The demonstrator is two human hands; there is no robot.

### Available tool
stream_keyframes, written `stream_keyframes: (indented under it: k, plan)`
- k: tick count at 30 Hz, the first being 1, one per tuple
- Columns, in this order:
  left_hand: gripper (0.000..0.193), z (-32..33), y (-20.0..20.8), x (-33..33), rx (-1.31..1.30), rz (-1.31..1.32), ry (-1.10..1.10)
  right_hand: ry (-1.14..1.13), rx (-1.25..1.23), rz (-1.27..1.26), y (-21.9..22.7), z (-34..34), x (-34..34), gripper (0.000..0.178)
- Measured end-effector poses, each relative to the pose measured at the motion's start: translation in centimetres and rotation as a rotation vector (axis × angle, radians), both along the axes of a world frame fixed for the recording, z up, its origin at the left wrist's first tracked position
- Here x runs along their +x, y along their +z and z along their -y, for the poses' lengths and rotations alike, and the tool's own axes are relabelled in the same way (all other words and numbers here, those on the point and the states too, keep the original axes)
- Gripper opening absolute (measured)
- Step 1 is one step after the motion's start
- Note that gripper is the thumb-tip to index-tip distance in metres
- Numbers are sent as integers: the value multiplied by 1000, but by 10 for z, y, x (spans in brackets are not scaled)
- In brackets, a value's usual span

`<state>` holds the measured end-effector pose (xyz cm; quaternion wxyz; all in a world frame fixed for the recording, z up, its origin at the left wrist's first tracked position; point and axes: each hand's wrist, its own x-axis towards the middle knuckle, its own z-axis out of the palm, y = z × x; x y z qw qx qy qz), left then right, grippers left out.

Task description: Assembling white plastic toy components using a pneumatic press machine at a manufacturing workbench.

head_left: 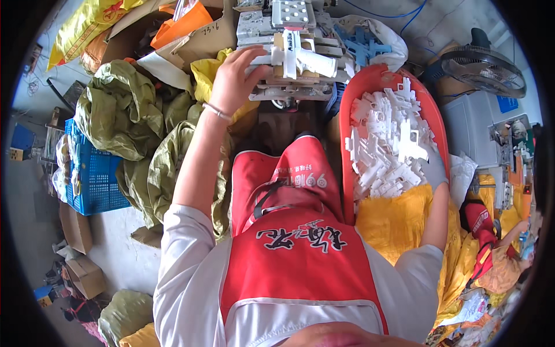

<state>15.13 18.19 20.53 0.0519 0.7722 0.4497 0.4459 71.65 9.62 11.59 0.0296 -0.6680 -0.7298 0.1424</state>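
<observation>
At the machine (289, 16) in front of me, a white plastic toy pistol (298, 56) lies on a fixture block, its grip pointing right. My left hand (240, 72) is bare and closes finger and thumb around the pistol's left end. On my right, a long red tub (345, 115) holds a heap of white toy pistols (378, 139). My right hand (435, 169), in a grey glove, is over the tub's right side, closed on one white toy pistol (411, 141) raised above the heap. Its fingertips are partly hidden behind that piece.
A bag of blue toy pistols (364, 47) stands beyond the tub. A black fan (483, 66) is at the far right. Green sacks (118, 110), a blue crate (98, 179) and a cardboard box (214, 34) crowd the left. Yellow sacking (393, 217) covers the tub's near end.
</observation>
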Motion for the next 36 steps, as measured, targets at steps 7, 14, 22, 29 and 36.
stream_keyframes:
  k: [7,14,22,29,36]
  plan:
    - [29,-37,5,6,-228,-67,-145,-344,185,-1171,24,-4,-64,41]
    - [24,-22,-14,-10,-72,272,-9,-58,203,-1356,67,-70,-184,38]
    - [29,92,-83,-100,-239,405,430,363,228,-974,72,-135,-282,34]
    - [24,174,-132,-134,-283,556,692,448,360,-520,95,-131,-306,36]
    - [23,225,-149,-148,-301,494,954,637,246,-545,83,-156,-289,37]
